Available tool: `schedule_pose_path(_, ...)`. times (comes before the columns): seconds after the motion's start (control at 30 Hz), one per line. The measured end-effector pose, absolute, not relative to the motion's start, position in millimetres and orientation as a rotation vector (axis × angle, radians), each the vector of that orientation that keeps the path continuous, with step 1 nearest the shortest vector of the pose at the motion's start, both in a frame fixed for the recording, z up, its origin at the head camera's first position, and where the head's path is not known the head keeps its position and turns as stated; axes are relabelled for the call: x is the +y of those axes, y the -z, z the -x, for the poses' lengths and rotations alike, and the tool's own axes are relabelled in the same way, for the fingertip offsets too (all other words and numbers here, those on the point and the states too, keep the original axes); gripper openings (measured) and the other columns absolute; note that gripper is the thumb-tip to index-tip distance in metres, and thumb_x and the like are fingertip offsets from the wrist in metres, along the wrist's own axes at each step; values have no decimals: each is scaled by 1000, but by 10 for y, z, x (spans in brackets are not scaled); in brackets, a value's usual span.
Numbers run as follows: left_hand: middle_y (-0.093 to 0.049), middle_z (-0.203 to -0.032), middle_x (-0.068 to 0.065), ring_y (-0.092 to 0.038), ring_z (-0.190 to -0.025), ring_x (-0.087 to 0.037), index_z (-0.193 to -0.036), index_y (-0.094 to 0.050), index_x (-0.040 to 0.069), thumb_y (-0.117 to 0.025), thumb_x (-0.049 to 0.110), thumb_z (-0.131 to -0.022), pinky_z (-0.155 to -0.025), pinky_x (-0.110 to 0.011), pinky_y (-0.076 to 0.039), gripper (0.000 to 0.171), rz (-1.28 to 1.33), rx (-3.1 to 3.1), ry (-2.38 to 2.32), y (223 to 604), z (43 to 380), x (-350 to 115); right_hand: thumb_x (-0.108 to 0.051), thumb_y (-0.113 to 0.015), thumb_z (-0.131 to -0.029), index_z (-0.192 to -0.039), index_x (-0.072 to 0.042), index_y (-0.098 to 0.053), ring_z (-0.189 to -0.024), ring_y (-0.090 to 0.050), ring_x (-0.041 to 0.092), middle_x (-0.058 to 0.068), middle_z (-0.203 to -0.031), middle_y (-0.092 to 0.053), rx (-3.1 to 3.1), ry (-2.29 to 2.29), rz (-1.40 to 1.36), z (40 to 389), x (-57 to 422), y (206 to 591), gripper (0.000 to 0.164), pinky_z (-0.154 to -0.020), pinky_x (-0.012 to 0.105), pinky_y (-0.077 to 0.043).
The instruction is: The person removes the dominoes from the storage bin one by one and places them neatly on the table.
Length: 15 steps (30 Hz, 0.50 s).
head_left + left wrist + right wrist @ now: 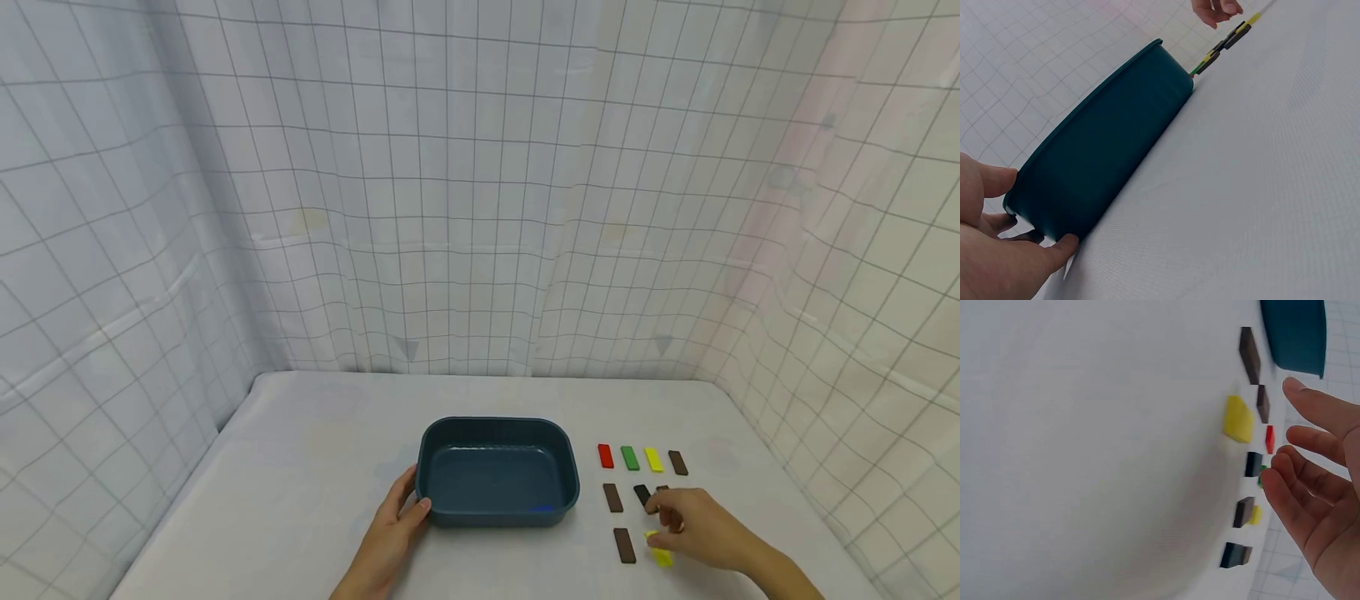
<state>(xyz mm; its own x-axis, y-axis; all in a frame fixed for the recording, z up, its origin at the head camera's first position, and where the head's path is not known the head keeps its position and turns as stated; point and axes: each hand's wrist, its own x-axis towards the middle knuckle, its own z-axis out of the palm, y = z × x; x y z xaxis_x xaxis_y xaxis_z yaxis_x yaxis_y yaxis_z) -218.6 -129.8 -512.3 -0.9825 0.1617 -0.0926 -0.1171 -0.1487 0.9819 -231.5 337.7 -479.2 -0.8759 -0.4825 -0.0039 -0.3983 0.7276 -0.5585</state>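
Observation:
A dark teal plastic tub (495,518) stands on the white table. My left hand (392,527) holds its left near corner, the thumb at the front and the other fingers around the side. Inside the tub, near its front right corner, shows a small blue patch (543,507). My right hand (697,527) hovers just above a yellow block (662,557), its fingers loosely bent. The right wrist view shows nothing between those fingers, and the yellow block (1237,419) lies apart from them. A black block (642,497) lies close by the fingertips.
Right of the tub lie more flat blocks in rows: red (606,456), green (630,458), yellow (654,460) and several brown ones, one of them a brown block (625,546) at the front. White grid-patterned curtains (480,208) enclose the table (315,467) at the back and sides.

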Motion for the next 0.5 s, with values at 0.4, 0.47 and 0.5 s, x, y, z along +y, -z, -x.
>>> schedule_pose_path(0.4, -1, -169, -26, -2, -152, -50, -164, -13, 1, -53, 11, -109, -120, -58, -24, 69, -53, 1897, -2263, 5118, 2186, -1298, -23, -81, -92, -115, -11, -71, -86, -63, 11, -14, -98, -65, 2874, 776, 1057, 2755, 2821, 4222, 28, -76, 32, -60)
schedule_pose_path(0.47, 0, -169, -27, -2, -152, -51, -164, -13, 0, -54, 12, -109, -120, -58, -24, 69, -53, 1901, -2260, 5117, 2180, -1297, -23, -81, -92, -116, -10, -71, -87, -64, 16, -13, -98, -65, 2873, 766, 1096, 2799, 2732, 4179, 29, -77, 34, -60)
schedule_pose_path(0.5, 0, -169, -27, -1, -152, -51, -164, -13, 1, -53, 12, -109, -120, -58, -24, 69, -52, 1902, -2258, 5116, 2177, -1297, -23, -81, -92, -116, -10, -71, -87, -64, 18, -13, -97, -65, 2870, 765, 1102, 2817, 2689, 4158, 29, -77, 35, -60)
